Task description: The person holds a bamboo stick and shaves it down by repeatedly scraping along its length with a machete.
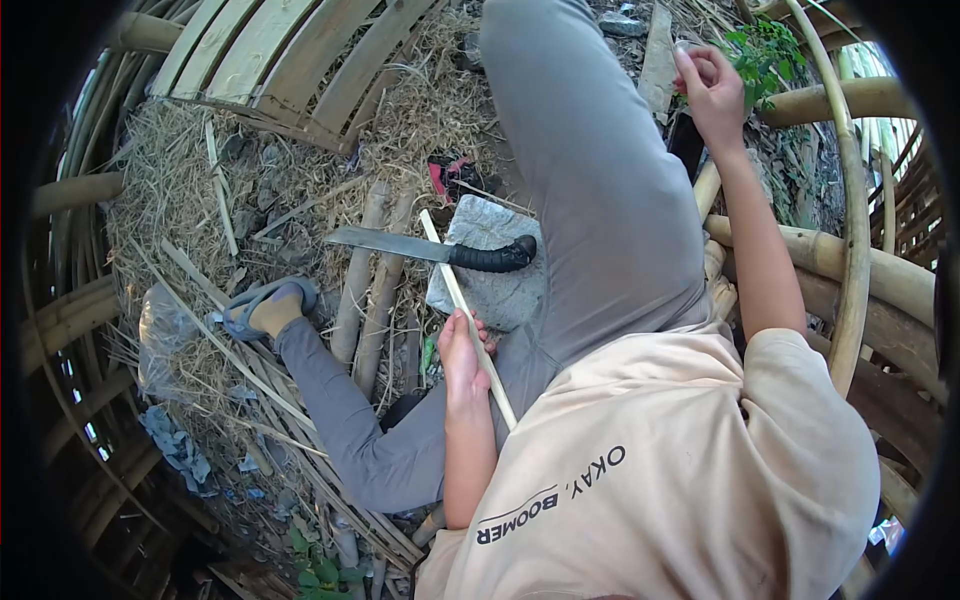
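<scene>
My left hand is closed around a thin, pale bamboo strip, which slants from my lap up across the edge of a grey stone. A large knife with a black-wrapped handle rests on the stone. It crosses over the strip, its blade pointing left. Away to the upper right, beyond my bent knee, my right hand is raised with its fingers curled. A small, pale, shiny thing shows at its fingertips, too small to name.
Bamboo poles stand along the right side. A slatted bamboo panel is at the upper left. Dry straw covers the ground, with two short bamboo pieces, a plastic bag and blue cloth scraps. Green leaves grow near my right hand.
</scene>
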Tool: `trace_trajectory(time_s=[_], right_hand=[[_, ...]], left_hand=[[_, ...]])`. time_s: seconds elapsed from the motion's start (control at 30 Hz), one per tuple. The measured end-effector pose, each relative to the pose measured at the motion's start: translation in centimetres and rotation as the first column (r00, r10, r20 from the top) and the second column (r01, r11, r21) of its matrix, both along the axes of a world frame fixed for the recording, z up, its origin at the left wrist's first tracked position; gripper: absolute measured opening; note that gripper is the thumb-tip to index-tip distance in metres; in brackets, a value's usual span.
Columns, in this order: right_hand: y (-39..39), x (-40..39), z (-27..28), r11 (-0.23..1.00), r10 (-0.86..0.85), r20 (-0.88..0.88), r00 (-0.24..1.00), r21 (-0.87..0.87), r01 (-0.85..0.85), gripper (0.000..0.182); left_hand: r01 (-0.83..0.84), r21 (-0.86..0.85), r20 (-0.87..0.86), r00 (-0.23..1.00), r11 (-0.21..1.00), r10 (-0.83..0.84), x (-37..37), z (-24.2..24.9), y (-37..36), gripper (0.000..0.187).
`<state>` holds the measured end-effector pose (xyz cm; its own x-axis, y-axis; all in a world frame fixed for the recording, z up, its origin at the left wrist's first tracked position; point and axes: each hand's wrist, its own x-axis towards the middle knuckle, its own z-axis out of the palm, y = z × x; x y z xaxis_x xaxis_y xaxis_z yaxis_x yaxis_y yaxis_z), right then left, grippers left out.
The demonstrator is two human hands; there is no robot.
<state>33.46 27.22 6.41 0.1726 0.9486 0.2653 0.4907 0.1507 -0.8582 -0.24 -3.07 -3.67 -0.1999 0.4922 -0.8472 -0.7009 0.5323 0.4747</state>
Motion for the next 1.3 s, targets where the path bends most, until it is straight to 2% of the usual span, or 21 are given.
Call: trace_trajectory(time_s=[0.03, 0.07, 0.1, 0.13, 0.2, 0.23, 0.33, 0.37, 0.47, 0.67, 0.77, 0.97, 1.3], right_hand=[[1.7, 4.4, -5.3, 0.983, -0.156, 0.186, 0.97, -0.07, 0.171, 0.039], [2.5, 7.9, -10.1, 0.934, -0.283, 0.373, 0.884, -0.103, 0.342, 0.054], [1.9, 9.8, -12.7, 0.839, -0.276, 0.523, 0.806, -0.278, 0.467, 0.074], [1.3, 10.9, -14.8, 0.689, -0.22, 0.659, 0.719, -0.417, 0.593, 0.094], [0.2, 11.0, -16.9, 0.543, -0.121, 0.7, 0.704, -0.547, 0.637, 0.113], [-0.6, 10.1, -16.7, 0.5, -0.146, 0.721, 0.678, -0.537, 0.679, 0.112], [-0.8, 11.1, -20.8, 0.526, -0.227, 0.756, 0.614, -0.435, 0.731, 0.109], [-0.3, 11.9, -21.2, 0.494, -0.166, 0.687, 0.707, -0.563, 0.663, 0.109], [-0.1, 11.0, -20.3, 0.449, -0.197, 0.69, 0.697, -0.569, 0.689, 0.11], [-0.1, 10.9, -21.1, 0.482, -0.253, 0.703, 0.665, -0.504, 0.717, 0.11], [0.1, 11.1, -21.6, 0.456, -0.27, 0.702, 0.659, -0.509, 0.73, 0.11], [-0.2, 11.6, -23.2, 0.515, -0.306, 0.698, 0.647, -0.45, 0.729, 0.11], [-0.8, 10.8, -22.9, 0.546, -0.339, 0.697, 0.631, -0.401, 0.736, 0.108]], left_hand=[[-0.001, -0.001, 0.006, 1.0, 1.0, 0.001, 0.0, 0.0, 0.0, 0.022], [-0.006, 0.002, 0.012, 1.0, 1.0, 0.006, -0.1, 0.0, 0.0, 0.022], [-0.015, 0.002, 0.019, 1.0, 1.0, 0.015, -0.1, 0.0, 0.0, 0.022], [-0.013, 0.0, 0.013, 1.0, 1.0, 0.013, -0.1, 0.0, -0.1, 0.022], [-0.006, 0.001, 0.003, 1.0, 1.0, 0.006, 0.0, 0.0, 0.0, 0.023], [-0.001, -0.008, -0.008, 1.0, 1.0, 0.001, 0.0, 0.2, -0.1, 0.023], [0.007, -0.012, -0.025, 1.0, 1.0, -0.008, 0.1, 0.6, 0.3, 0.023], [0.003, -0.01, -0.021, 1.0, 1.0, -0.003, 0.1, 0.6, 0.4, 0.023], [0.003, -0.003, -0.016, 1.0, 1.0, -0.003, 0.1, 0.4, 0.2, 0.023], [-0.003, 0.0, -0.015, 1.0, 1.0, 0.003, 0.1, 0.5, 0.2, 0.023], [-0.004, 0.002, -0.014, 1.0, 1.0, 0.004, 0.0, 0.3, 0.1, 0.023], [-0.01, -0.003, -0.016, 1.0, 1.0, 0.01, 0.0, 0.3, 0.1, 0.023], [-0.009, -0.017, -0.03, 1.0, 1.0, 0.009, 0.2, 0.8, 0.5, 0.024]])
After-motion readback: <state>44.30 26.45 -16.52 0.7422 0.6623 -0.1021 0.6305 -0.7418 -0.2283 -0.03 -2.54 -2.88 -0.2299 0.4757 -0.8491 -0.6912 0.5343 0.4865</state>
